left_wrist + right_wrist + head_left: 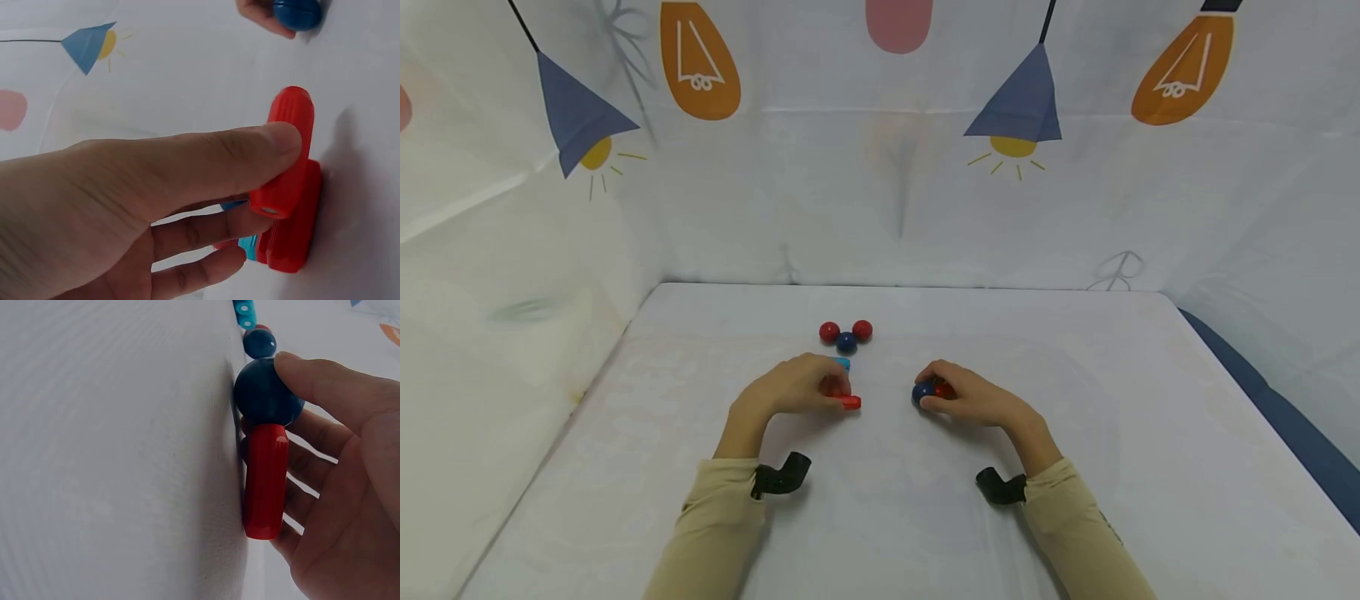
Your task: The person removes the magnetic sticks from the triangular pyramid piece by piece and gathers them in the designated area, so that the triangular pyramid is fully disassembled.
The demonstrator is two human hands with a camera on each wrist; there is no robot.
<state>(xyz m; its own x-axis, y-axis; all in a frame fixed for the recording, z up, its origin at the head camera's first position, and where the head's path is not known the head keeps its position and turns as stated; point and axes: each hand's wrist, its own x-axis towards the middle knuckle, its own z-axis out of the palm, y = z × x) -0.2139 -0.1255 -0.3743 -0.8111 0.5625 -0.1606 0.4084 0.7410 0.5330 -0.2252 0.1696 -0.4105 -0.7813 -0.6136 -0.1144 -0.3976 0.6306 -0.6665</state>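
Note:
My left hand (pixel 793 385) pinches a red rod (pixel 292 109) between thumb and fingers, low over the table. A second red rod (pixel 300 231) lies just beneath it, with a light blue rod (pixel 249 247) partly hidden behind the fingers. To the right, my right hand (pixel 973 398) grips a dark blue ball (pixel 262 394), its thumb on top and its fingers behind. Against that ball sits another red rod (pixel 267 487), end-on to it. Part of a dark round shape shows behind this rod, too covered to identify.
Beyond the left hand, two red balls (pixel 829 332) and a blue ball (pixel 846 342) sit together on the white table (pixel 880 517). A white printed curtain (pixel 820 192) hangs behind the table's far edge. Dark blue material (pixel 1270 408) shows past the right edge.

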